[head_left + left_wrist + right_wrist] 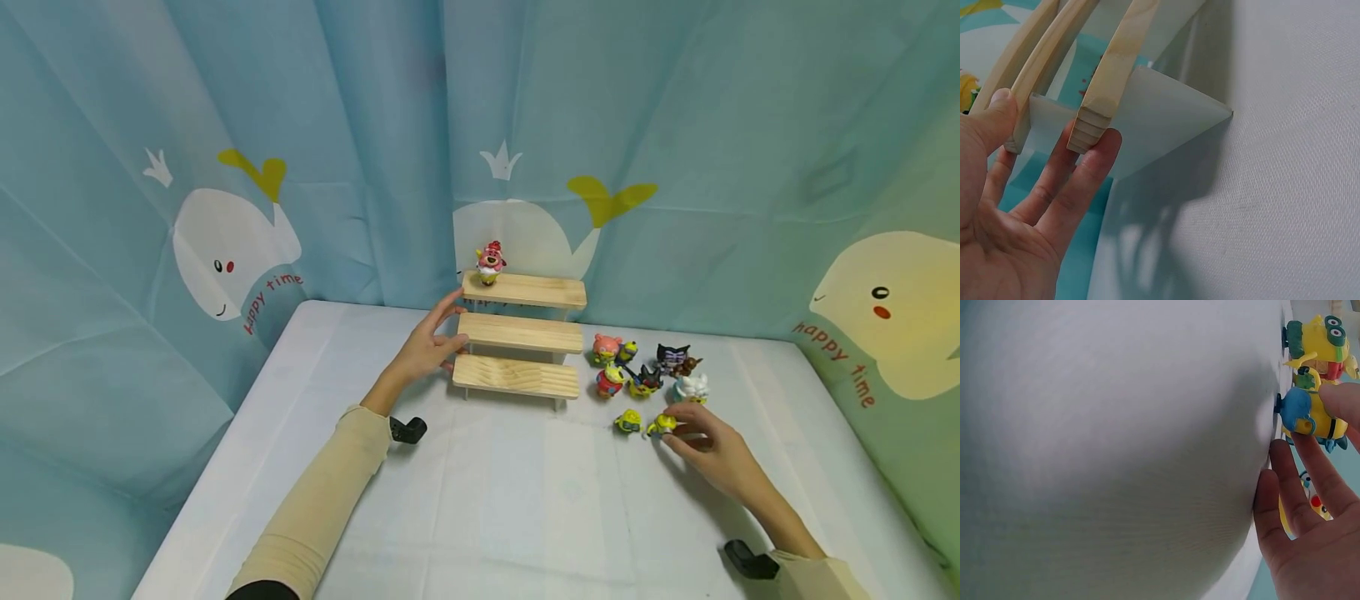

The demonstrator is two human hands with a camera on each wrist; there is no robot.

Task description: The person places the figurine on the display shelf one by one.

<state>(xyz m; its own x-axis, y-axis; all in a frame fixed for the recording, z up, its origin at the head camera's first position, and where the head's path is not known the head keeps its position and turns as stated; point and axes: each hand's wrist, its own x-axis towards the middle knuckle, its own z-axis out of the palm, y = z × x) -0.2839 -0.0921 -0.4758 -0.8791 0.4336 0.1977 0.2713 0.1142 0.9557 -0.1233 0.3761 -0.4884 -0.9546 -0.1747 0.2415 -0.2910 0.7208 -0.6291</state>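
Now the right hand [712,450] pinches a yellow-and-blue figurine [662,425].

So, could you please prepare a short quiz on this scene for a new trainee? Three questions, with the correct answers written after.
1. Multiple choice: how many shelves does the wooden stand have?
A) two
B) three
C) four

2. True or false: the left hand is holding a toy figure.

3. Fill the gap: the red-topped figure stands on the ____ shelf.

Key:
1. B.
2. False. It holds the end of the stand; the right hand is the one that pinches a figure, the yellow-and-blue figure.
3. Top: the top shelf carries it.
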